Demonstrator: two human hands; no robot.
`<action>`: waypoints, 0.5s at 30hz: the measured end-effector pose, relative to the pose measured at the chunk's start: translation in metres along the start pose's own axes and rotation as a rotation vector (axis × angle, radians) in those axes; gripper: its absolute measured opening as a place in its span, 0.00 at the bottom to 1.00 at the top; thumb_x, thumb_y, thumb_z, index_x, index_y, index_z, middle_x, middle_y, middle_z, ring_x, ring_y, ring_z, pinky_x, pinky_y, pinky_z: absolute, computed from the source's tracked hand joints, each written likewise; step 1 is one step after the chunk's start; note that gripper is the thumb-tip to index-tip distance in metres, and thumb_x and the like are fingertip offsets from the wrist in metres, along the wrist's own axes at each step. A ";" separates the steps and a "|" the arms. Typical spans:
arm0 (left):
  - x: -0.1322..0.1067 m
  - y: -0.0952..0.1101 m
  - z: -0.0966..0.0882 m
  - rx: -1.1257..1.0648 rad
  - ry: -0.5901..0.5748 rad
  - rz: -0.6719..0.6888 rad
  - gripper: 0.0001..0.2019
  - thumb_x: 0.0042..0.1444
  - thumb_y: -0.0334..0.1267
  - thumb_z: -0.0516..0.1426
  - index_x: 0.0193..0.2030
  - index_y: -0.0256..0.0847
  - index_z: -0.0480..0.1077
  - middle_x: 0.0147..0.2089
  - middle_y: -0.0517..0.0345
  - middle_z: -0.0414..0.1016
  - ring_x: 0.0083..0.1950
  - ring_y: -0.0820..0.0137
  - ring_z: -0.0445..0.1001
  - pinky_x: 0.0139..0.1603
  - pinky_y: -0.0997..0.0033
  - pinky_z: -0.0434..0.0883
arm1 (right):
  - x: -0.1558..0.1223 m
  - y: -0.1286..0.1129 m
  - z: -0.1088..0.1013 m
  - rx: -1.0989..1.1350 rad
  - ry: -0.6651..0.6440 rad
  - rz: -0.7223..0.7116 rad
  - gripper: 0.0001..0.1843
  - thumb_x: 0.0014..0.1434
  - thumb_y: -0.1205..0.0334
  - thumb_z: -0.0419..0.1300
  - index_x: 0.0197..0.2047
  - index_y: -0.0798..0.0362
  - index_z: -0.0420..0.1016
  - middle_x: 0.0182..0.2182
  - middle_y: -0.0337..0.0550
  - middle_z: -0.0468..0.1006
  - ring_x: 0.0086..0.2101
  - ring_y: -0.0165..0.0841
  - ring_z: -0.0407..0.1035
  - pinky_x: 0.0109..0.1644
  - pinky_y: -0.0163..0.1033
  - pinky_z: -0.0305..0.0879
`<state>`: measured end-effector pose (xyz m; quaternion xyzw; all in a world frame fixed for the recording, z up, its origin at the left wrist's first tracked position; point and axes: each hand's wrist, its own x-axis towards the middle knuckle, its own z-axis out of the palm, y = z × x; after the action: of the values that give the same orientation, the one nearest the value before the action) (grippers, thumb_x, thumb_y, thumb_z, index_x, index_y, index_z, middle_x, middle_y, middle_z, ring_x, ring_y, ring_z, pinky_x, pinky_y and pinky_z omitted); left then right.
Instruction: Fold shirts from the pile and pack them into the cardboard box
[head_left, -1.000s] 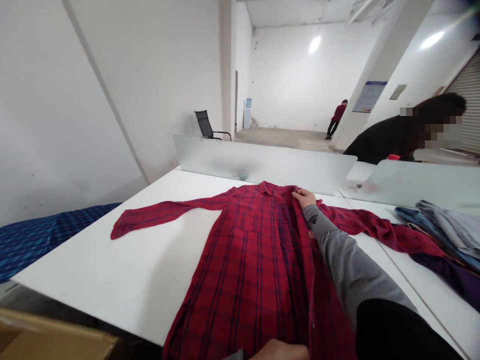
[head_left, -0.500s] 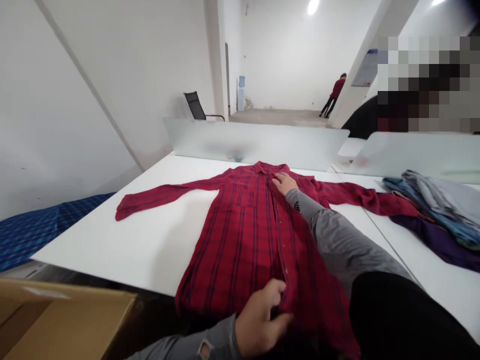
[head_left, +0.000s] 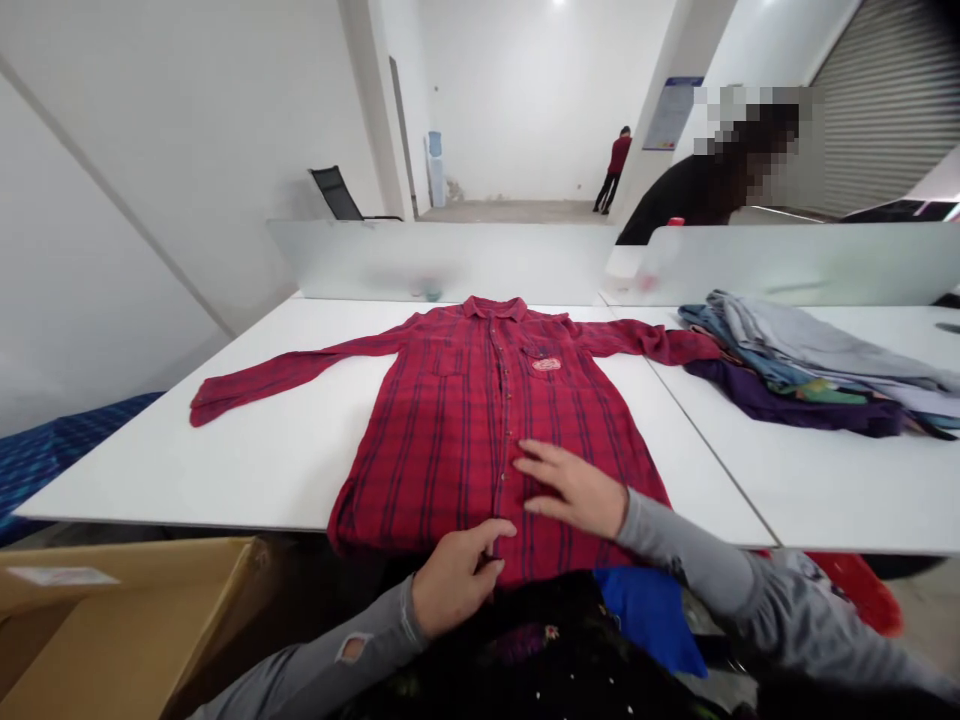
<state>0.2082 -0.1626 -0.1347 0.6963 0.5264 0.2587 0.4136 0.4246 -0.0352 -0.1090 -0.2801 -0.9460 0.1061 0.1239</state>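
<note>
A red plaid long-sleeved shirt (head_left: 427, 450) lies front up on the white table, collar at the far side and sleeves spread out. Its lower hem hangs a little over the near table edge. My left hand (head_left: 459, 580) is at the bottom of the button placket, fingers curled on the shirt's hem; the thumb and index fingertips show a small gap. Flat on the shirt front, just right of the buttons, rests my right hand (head_left: 574, 487) with its fingers spread. A patch (head_left: 546, 364) marks the chest pocket on the right.
Folded clothes (head_left: 817, 350) are piled on the right, touching one sleeve's cuff. A cardboard box (head_left: 135, 620) stands below the table at the left. Frosted dividers (head_left: 465, 260) line the far edge. A person in black (head_left: 675, 200) bends beyond them; another person (head_left: 615, 170) stands farther back.
My right hand has slid from near the collar down the placket to the lower front, its fingers now spread. My left hand stays by the hem. The view has shifted right.
</note>
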 end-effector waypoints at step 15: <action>0.128 0.019 -0.046 0.777 0.258 0.455 0.25 0.64 0.46 0.50 0.64 0.37 0.61 0.68 0.44 0.58 0.70 0.53 0.53 0.66 0.49 0.59 | -0.140 0.036 0.005 -0.352 0.239 0.577 0.26 0.69 0.55 0.42 0.66 0.51 0.62 0.65 0.49 0.61 0.64 0.44 0.54 0.64 0.61 0.52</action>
<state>0.2217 -0.0292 -0.1041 0.8595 0.4653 0.2112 -0.0140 0.5548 -0.0842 -0.1478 -0.5632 -0.8106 -0.0615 0.1483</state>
